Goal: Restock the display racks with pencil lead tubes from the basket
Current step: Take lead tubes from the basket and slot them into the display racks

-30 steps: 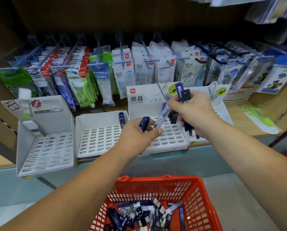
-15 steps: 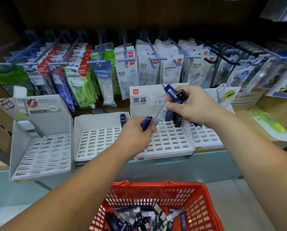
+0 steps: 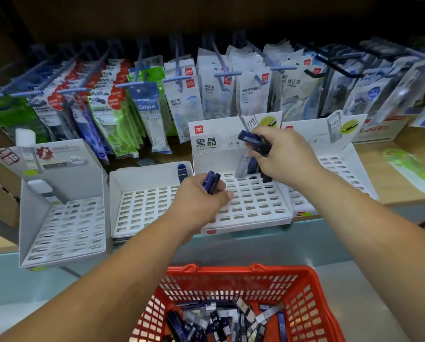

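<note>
Gripping tubes (image 3: 252, 166) pointed down at the slots (image 3: 255, 193), the right hand (image 3: 284, 154) was held over the rack's (image 3: 250, 224) back edge, more being gripped in the left hand (image 3: 201, 201).

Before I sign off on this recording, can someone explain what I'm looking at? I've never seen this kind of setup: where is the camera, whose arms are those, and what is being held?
There is no machine here. A person works with bare hands, and the single picture comes from a camera worn on their head, looking forward and down. The left hand grips a couple of dark blue lead tubes. The right hand holds a small bunch of tubes above a white slotted rack, where standing tubes fill part of the back row. A neighbouring rack sits beside it on the wooden shelf, with hanging packets behind. Below, a red basket holds loose tubes waiting to go in.
</note>
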A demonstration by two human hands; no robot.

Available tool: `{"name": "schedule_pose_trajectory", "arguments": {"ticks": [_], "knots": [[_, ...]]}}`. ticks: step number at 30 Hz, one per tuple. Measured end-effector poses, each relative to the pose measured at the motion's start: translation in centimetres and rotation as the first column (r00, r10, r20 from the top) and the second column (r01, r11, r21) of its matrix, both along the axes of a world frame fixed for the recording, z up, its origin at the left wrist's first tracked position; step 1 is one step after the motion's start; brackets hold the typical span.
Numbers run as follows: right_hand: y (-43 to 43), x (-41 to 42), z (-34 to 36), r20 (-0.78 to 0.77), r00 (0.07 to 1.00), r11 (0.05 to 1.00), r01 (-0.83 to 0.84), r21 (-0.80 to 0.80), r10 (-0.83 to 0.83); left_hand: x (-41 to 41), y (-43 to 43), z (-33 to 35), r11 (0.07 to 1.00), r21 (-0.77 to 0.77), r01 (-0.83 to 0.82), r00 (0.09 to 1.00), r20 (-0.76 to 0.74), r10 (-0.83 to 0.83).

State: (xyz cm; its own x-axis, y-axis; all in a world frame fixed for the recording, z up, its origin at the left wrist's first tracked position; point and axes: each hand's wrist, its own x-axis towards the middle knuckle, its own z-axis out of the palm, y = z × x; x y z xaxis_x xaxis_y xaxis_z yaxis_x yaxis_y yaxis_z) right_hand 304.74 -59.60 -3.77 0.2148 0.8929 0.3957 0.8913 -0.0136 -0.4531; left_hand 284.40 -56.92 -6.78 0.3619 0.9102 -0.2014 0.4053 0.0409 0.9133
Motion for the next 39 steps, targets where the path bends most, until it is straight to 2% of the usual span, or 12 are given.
{"name": "schedule_pose_trajectory", "arguments": {"ticks": [7, 12, 16, 20, 25, 30, 34, 39], "knots": [[0.1, 0.0, 0.0, 0.003, 0.999, 0.999, -0.035, -0.011, 0.035, -0.2, 0.1, 0.0, 0.994, -0.089, 0.069, 0.997, 0.031, -0.066], [0.5, 0.0, 0.1, 0.032, 0.999, 0.995, -0.024, -0.092, 0.028, -0.1, 0.1, 0.2, 0.965, -0.245, 0.090, 0.985, 0.168, -0.049], [1.0, -0.6, -0.3, 0.106, 0.994, 0.999, 0.007, -0.041, -0.003, -0.4, 0.0, 1.0, 0.925, -0.348, 0.156, 0.957, 0.284, -0.055], [1.3, -1.5, -0.7, 0.137, 0.990, 0.998, -0.033, -0.055, 0.040, -1.2, -0.2, 1.6, 0.932, -0.292, 0.214, 0.964, 0.216, -0.153], [1.1, -0.5, -0.5, 0.087, 0.996, 0.999, -0.028, -0.045, 0.032, -2.2, 0.0, 1.5, 0.949, -0.264, 0.170, 0.974, 0.194, -0.120], [0.3, -0.2, -1.0, 0.040, 0.999, 1.000, 0.002, 0.000, -0.002, -2.4, 0.2, 1.0, 0.968, -0.227, 0.107, 0.970, 0.237, -0.051], [0.4, -0.6, -0.7, 0.021, 0.995, 0.988, -0.092, -0.121, 0.095, -2.0, 0.3, 0.8, 0.951, -0.273, 0.148, 0.946, 0.318, -0.056], [0.5, -0.2, 0.5, 0.076, 0.996, 0.984, 0.052, -0.171, -0.040, -2.1, -0.3, 1.5, 0.957, -0.250, 0.147, 0.971, 0.220, -0.092]]}}
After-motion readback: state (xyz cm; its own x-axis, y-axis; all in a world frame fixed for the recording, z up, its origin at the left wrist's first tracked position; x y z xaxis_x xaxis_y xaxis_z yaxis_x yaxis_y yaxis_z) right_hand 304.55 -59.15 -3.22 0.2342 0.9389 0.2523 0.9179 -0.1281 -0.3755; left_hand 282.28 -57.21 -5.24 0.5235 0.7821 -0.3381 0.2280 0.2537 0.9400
